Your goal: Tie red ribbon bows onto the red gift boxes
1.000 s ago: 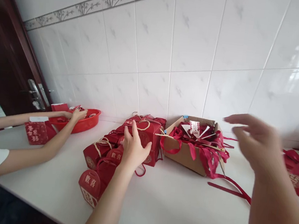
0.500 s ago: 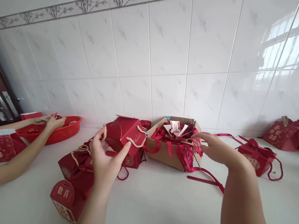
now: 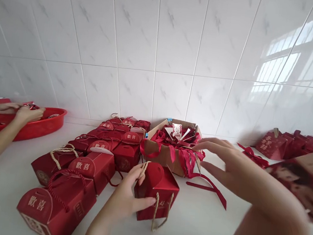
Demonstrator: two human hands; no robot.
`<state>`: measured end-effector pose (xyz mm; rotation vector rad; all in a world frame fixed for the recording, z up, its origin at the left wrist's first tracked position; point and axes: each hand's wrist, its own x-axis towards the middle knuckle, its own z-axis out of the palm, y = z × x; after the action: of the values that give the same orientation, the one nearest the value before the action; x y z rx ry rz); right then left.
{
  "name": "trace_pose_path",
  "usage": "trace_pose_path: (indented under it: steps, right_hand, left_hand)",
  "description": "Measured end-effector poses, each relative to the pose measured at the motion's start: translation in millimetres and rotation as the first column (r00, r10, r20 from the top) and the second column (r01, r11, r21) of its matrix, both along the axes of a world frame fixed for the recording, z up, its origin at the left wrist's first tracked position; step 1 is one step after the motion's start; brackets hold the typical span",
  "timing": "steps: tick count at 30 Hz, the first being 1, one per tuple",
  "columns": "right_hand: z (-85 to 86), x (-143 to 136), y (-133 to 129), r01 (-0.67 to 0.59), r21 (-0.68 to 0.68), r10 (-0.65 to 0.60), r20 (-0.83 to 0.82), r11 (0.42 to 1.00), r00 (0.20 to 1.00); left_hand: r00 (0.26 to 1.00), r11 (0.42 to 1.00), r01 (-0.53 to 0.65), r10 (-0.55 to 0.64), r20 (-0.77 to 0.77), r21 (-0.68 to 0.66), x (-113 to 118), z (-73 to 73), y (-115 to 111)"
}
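My left hand (image 3: pixel 132 197) grips a small red gift box (image 3: pixel 160 184), thumb on its front and fingers by the top. Two cream rope handles hang from the box, one down its front. To the right, my right hand (image 3: pixel 219 158) hovers with fingers stretched apart, holding nothing. Its fingertips overlap the right edge of a cardboard box (image 3: pixel 155 153) filled with red ribbons (image 3: pixel 189 162) and a white-and-red tag (image 3: pixel 177 130). Several closed red gift boxes (image 3: pixel 58 204) with rope handles stand in rows left of my left hand.
At the left, another person's hands (image 3: pixel 28 112) hold small red packets over a red plastic basin (image 3: pixel 42 129). A loose ribbon (image 3: pixel 210 188) lies on the white table (image 3: pixel 195 227). Red bags (image 3: pixel 274 144) and a large printed box (image 3: pixel 304 179) stand at the right, before a tiled wall.
The gift box in my left hand has come down and nearer, away from the other boxes. My right hand stays open by the cardboard box. The view has tilted down, showing more boxes.
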<state>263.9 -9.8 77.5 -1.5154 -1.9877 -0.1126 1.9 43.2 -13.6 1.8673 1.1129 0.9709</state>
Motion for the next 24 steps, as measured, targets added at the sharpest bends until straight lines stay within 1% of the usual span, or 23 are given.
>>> trace_pose_path:
  steps: [1,2,3,4,5,7,8,11,13,16,17,19,21,23,24]
  right_hand:
    - [-1.5,-3,16,0.021,-0.111,-0.021,-0.005,0.994,1.000]
    - [-3.3,-7,31,0.032,-0.237,-0.036,-0.010,0.971,0.999]
    - [-5.5,-12,46,0.040,-0.326,-0.050,-0.020,0.945,0.999]
    - [-8.2,-15,59,0.059,-0.369,-0.074,-0.028,0.928,0.997]
    - [-11.3,-19,69,0.078,-0.383,-0.096,-0.028,0.920,0.995]
    - [-18.0,-22,85,0.127,-0.379,-0.146,-0.021,0.917,0.989]
    - [-21.2,-23,89,0.148,-0.370,-0.165,-0.015,0.917,0.986]
    - [-27.5,-20,96,0.164,-0.347,-0.177,-0.006,0.923,0.984]
    - [-28.3,-19,97,0.140,-0.329,-0.151,-0.009,0.934,0.988]
    - [-25.8,-24,99,0.066,-0.285,-0.076,-0.025,0.956,0.997]
    - [-24.5,-27,100,0.034,-0.269,-0.043,-0.031,0.962,0.999]
    - [-22.1,-33,100,-0.050,-0.234,0.034,-0.070,0.971,0.997]
    - [-21.0,-35,99,-0.112,-0.184,0.088,-0.133,0.977,0.987]
    - [-22.0,-34,98,-0.118,-0.149,0.092,-0.168,0.982,0.981]
    - [-23.3,-31,98,-0.107,-0.155,0.082,-0.160,0.982,0.984]
  left_hand:
    - [0.999,1.000,0.011,-0.010,-0.042,0.018,1,-1.2,-1]
    - [0.996,0.999,0.023,-0.020,-0.082,0.034,1,-2.5,-3]
    - [0.992,0.999,0.040,-0.035,-0.123,0.037,1,-3.8,-5]
    - [0.986,0.998,0.054,-0.049,-0.161,0.025,0,-5.1,-7]
    - [0.978,0.998,0.065,-0.063,-0.199,0.004,-1,-6.1,-10]
    - [0.965,0.998,0.065,-0.069,-0.254,-0.024,-7,-7.6,-12]
    - [0.963,0.998,0.058,-0.060,-0.264,-0.017,-10,-8.0,-13]
    - [0.974,0.998,0.036,-0.022,-0.226,0.056,-21,-9.2,-10]
    - [0.987,0.997,0.027,-0.016,-0.160,0.071,-24,-10.4,-6]
    - [0.997,0.997,-0.012,0.018,-0.078,0.080,-25,-12.4,-2]
    - [0.996,0.995,-0.029,0.036,-0.076,0.090,-24,-12.7,-1]
    - [0.991,0.995,-0.046,0.056,-0.122,0.085,-22,-12.6,-2]
    - [0.983,0.999,-0.023,0.027,-0.180,0.023,-20,-12.0,-4]
    - [0.980,0.999,0.018,-0.027,-0.198,-0.048,-19,-12.2,-6]
    - [0.980,0.997,0.028,-0.041,-0.194,-0.069,-19,-13.0,-6]
